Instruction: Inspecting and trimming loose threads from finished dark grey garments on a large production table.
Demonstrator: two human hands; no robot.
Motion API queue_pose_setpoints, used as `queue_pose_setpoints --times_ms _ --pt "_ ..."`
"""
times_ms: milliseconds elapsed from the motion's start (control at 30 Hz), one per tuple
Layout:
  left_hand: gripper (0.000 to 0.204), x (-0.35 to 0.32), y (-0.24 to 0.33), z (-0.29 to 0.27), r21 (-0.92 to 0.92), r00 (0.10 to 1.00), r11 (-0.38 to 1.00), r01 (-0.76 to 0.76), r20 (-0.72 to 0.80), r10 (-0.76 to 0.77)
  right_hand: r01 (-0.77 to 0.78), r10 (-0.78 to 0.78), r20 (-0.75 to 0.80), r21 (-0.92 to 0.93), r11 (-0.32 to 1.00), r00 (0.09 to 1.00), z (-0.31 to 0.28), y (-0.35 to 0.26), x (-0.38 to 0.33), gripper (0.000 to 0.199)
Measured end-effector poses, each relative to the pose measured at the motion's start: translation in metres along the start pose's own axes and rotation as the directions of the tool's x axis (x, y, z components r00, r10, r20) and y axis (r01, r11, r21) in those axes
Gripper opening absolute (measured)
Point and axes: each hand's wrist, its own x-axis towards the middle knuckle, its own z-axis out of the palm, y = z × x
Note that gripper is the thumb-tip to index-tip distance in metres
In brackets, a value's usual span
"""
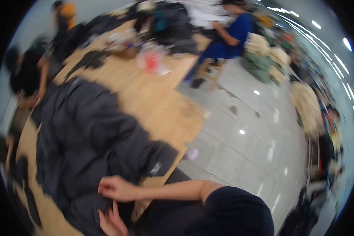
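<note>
Dark cloth: a large, crumpled charcoal heap on the near left of the worktop, rumpled into folds, with a small pale patch near its right end.
Right hand: the right hand is over the near part of the heap, fingers bent toward the cloth; blur hides whether they grip it.
Left hand: the left hand is just nearer, fingers apart and tips by the same cloth; I cannot tell whether it grasps any.
Far worktop: a red and white bag, blurred, with more dark cloth beyond it.
People: one in blue sits on a wooden stool at the far side; one in black stands at the left, beside the heap.
Floor: shiny grey tiles on the right, a pale round thing beside the worktop edge.
Bundles: green and cream ones at far right.
</note>
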Motion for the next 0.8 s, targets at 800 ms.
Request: queue_pose_setpoints --times_ms 800 --pt "0.013 -0.015 -0.006 0.021 -0.081 0.901 0.957 -0.280 -0.366 0.232 0.241 -0.011 0.357 -0.604 0.760 0.934 0.003 -0.019 -0.027 0.022"
